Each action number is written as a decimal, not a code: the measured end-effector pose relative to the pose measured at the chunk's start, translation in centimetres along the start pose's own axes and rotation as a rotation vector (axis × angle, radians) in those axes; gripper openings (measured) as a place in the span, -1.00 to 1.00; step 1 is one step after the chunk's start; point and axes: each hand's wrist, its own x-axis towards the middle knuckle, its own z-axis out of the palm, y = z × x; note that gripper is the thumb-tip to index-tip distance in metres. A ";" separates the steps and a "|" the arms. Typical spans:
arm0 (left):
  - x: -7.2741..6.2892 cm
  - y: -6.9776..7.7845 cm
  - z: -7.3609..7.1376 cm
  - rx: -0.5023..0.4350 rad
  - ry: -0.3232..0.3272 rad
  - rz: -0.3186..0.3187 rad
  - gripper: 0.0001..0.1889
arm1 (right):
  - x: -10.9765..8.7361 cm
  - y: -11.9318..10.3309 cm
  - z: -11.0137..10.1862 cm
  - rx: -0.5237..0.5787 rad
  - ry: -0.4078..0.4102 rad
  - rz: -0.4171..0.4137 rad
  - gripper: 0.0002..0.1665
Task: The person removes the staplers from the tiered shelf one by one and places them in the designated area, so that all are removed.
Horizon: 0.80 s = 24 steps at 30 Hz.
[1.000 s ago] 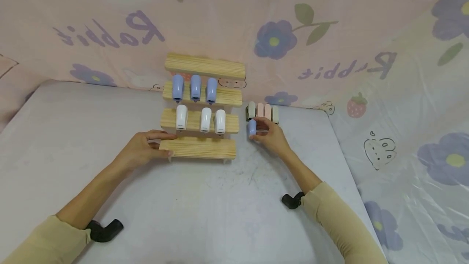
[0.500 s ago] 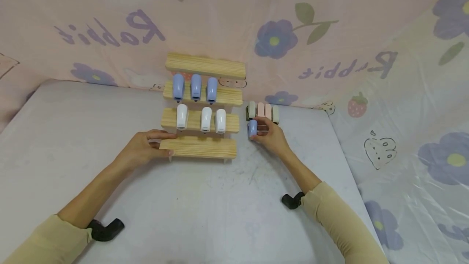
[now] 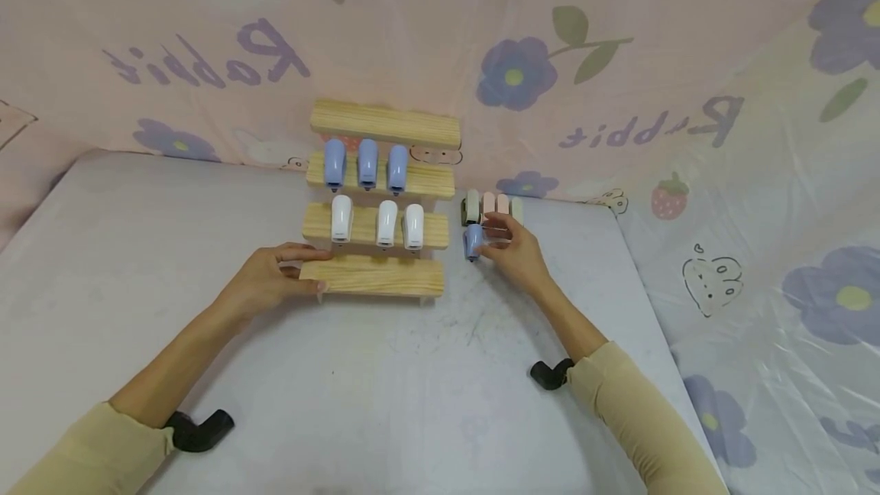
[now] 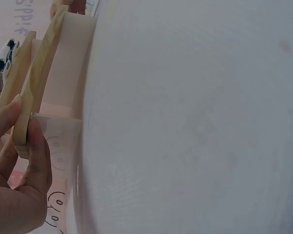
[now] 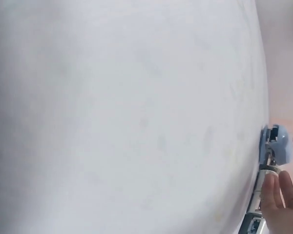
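Note:
My left hand (image 3: 260,283) grips the left end of the lowest board of a stepped wooden rack (image 3: 385,279). In the left wrist view, thumb and fingers pinch the board's end (image 4: 23,141) from both faces. My right hand (image 3: 519,254), fingers spread, is beside a small blue stapler (image 3: 473,241) standing on the table. The thumb is right at its side. In the right wrist view this blue stapler (image 5: 282,146) stands apart from the fingers (image 5: 267,195). Just behind it are a pale green stapler (image 3: 471,206) and pink staplers (image 3: 489,206), partly hidden by the hand.
The rack's second step holds white staplers (image 3: 340,218); the third holds blue staplers (image 3: 334,164). Its top board (image 3: 385,124) is bare. A printed curtain (image 3: 426,37) hangs behind and to the right of the white table (image 3: 385,388). Black tubes (image 3: 202,431) stick out at both sleeves.
My right hand has loosened from the blue stapler and shifted slightly right, its fingers spreading. The stapler now stands upright beside it. My left hand has stayed on the rack.

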 end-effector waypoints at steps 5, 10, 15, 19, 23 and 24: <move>0.0 0.0 -0.1 0.018 0.003 -0.001 -0.40 | -0.2 -2.4 -0.5 0.098 0.025 -0.114 -0.36; 0.0 0.0 -0.2 0.000 0.001 -0.012 -0.39 | -0.5 -5.3 -0.8 0.141 0.030 -0.251 -0.41; 0.1 0.0 -0.1 -0.018 -0.001 -0.002 -0.40 | -0.3 -6.5 -0.6 0.133 0.043 -0.337 -0.43; 0.1 0.1 -0.1 -0.005 0.000 0.001 -0.41 | 0.0 -7.5 -0.5 0.159 0.064 -0.384 -0.46; 0.1 0.2 -0.1 -0.002 0.000 -0.004 -0.41 | 0.2 -8.6 -0.5 0.158 0.057 -0.408 -0.47; 0.1 0.2 -0.1 -0.003 0.000 -0.002 -0.41 | 0.3 -8.9 -0.5 0.157 0.054 -0.410 -0.47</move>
